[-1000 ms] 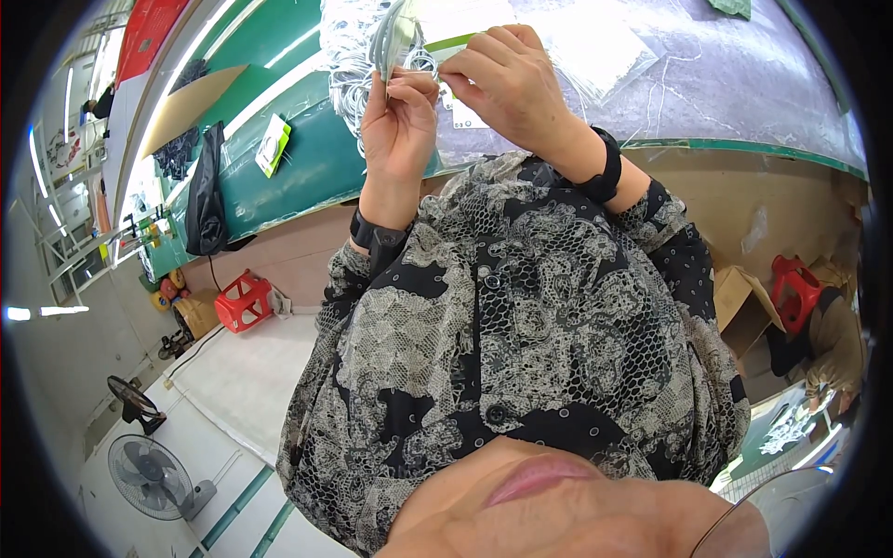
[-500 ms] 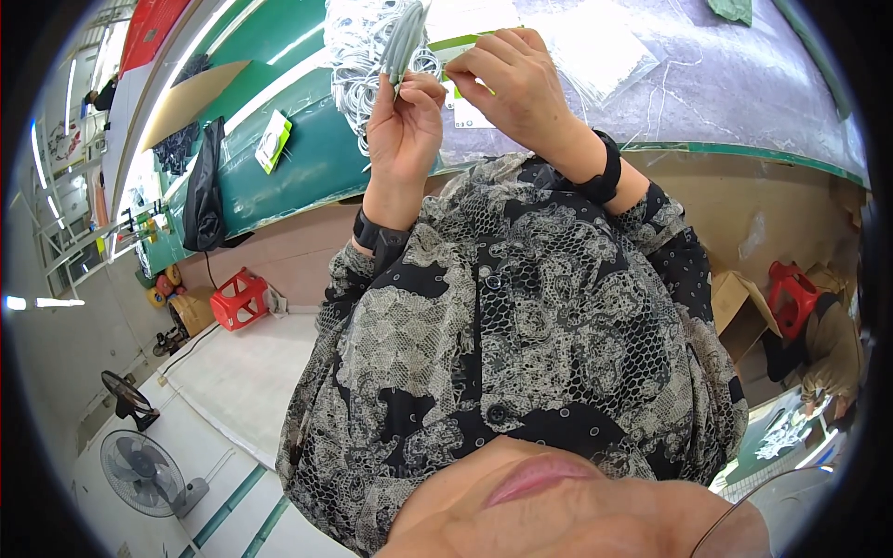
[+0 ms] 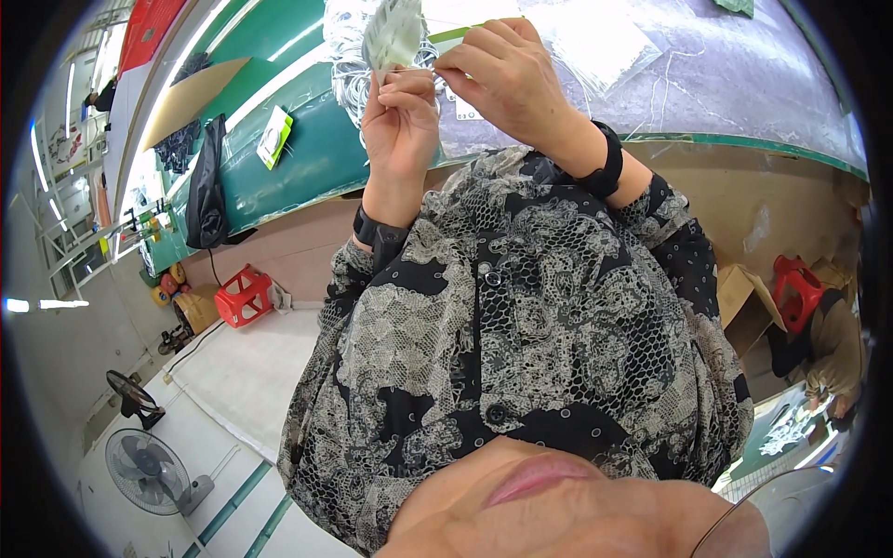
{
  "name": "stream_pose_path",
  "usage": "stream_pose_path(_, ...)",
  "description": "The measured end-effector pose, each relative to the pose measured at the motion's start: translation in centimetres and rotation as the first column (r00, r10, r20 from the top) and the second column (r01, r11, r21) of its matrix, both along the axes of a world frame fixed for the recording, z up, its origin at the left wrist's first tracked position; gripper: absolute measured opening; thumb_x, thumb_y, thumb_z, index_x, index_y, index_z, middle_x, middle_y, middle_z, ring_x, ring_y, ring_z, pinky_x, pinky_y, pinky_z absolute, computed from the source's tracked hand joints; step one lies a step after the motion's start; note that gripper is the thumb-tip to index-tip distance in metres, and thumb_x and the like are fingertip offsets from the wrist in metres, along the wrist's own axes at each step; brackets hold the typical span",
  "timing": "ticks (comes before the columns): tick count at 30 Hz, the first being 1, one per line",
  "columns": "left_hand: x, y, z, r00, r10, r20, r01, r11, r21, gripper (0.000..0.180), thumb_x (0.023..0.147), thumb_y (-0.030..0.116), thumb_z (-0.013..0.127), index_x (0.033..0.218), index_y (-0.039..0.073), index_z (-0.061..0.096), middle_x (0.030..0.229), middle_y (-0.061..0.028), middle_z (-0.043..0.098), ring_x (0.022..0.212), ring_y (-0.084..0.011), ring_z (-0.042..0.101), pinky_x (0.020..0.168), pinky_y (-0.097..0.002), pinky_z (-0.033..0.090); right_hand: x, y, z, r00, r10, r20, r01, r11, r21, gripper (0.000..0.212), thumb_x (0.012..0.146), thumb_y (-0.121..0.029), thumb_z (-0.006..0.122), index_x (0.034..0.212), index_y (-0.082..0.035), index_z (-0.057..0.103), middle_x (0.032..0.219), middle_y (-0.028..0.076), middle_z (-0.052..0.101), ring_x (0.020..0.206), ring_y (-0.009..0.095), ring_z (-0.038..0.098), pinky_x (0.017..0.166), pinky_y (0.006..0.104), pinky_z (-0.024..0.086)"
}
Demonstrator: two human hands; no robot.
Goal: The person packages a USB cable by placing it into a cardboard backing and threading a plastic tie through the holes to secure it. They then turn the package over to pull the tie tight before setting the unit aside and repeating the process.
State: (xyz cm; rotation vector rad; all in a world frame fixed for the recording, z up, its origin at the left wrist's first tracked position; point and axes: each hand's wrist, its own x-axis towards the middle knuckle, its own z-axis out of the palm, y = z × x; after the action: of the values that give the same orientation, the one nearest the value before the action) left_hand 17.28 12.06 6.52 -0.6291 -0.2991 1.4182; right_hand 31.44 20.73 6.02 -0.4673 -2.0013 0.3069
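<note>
My left hand [image 3: 402, 121] is closed on a thin, pale grey-green stack of cards [image 3: 394, 37], held upright with the broad side showing. My right hand [image 3: 507, 74] pinches with thumb and forefinger close to the stack's lower edge, by the left fingertips. Whatever lies in that pinch is too small to make out. Behind the stack is a heap of coiled white cords [image 3: 348, 79] on the table. A white card with a green edge [image 3: 465, 109] lies partly hidden beneath my right hand.
On the green tabletop [image 3: 316, 139] at left lie a green-and-white card with a white cord [image 3: 274, 137] and a black bag [image 3: 206, 191]. Clear plastic bags [image 3: 600, 46] lie at right. A red stool [image 3: 246, 296] and a fan [image 3: 144, 470] stand at lower left. Another person [image 3: 833, 353] sits at far right.
The stack in my left hand has turned from nearly edge-on to showing its broad face. My right hand has come slightly left, closer to my left fingers.
</note>
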Motion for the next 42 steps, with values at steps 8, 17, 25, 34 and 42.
stream_pose_path(8,-0.4,0.0,-0.3,1.000,0.008,-0.012,-0.009,1.000,-0.015,0.019,0.083,0.002,0.060,0.095,-0.009,0.049,0.080,-0.0076,0.047,0.068,-0.0121,0.052,0.061,-0.0199,0.054,0.6,-0.4,1.3,0.999,-0.006,-0.032,0.007,1.000,0.021,0.010,0.074,-0.019,0.067,0.076,-0.014,0.060,0.071,-0.003,0.055,0.073,0.015,0.056,0.075,0.0316,0.038)
stream_pose_path(17,-0.1,0.2,-0.8,0.998,-0.014,-0.066,0.017,0.999,0.041,0.020,0.087,0.008,0.058,0.098,-0.006,0.050,0.083,-0.0080,0.049,0.071,-0.0136,0.052,0.066,-0.0233,0.055,0.5,-0.2,1.3,0.999,-0.008,-0.033,0.008,1.000,0.004,0.011,0.073,-0.019,0.068,0.078,-0.014,0.060,0.071,-0.003,0.054,0.074,0.016,0.056,0.075,0.0322,0.038)
stream_pose_path(25,0.7,0.1,-2.5,0.785,0.040,-0.619,0.027,0.995,0.099,0.031,0.093,0.021,0.052,0.113,-0.002,0.049,0.104,-0.0149,0.056,0.096,-0.0241,0.057,0.088,-0.0358,0.051,-0.1,0.5,-0.7,0.978,0.154,-0.142,-0.187,0.945,-0.268,0.013,0.074,-0.011,0.067,0.083,-0.006,0.060,0.077,0.005,0.059,0.078,0.024,0.057,0.071,0.0364,0.042)
stream_pose_path(34,1.1,0.3,-1.9,0.495,-0.094,-0.864,-0.034,0.991,-0.127,0.032,0.095,0.019,0.048,0.119,-0.002,0.045,0.113,-0.0185,0.056,0.109,-0.0330,0.055,0.095,-0.0437,0.048,1.0,0.3,-3.4,0.966,0.079,-0.245,-0.218,0.760,-0.612,0.020,0.079,-0.006,0.064,0.098,-0.003,0.061,0.092,0.012,0.063,0.084,0.030,0.059,0.073,0.0385,0.046)
stream_pose_path(42,0.7,-0.4,-1.9,0.051,0.057,-0.997,-0.191,0.980,0.047,0.030,0.092,0.004,0.048,0.121,-0.004,0.044,0.109,-0.0172,0.058,0.097,-0.0320,0.062,0.089,-0.0447,0.052,4.7,-1.2,-1.0,0.986,0.041,0.160,0.021,0.930,-0.366,0.021,0.077,-0.007,0.066,0.098,-0.009,0.061,0.092,0.005,0.063,0.083,0.022,0.055,0.080,0.0337,0.042)
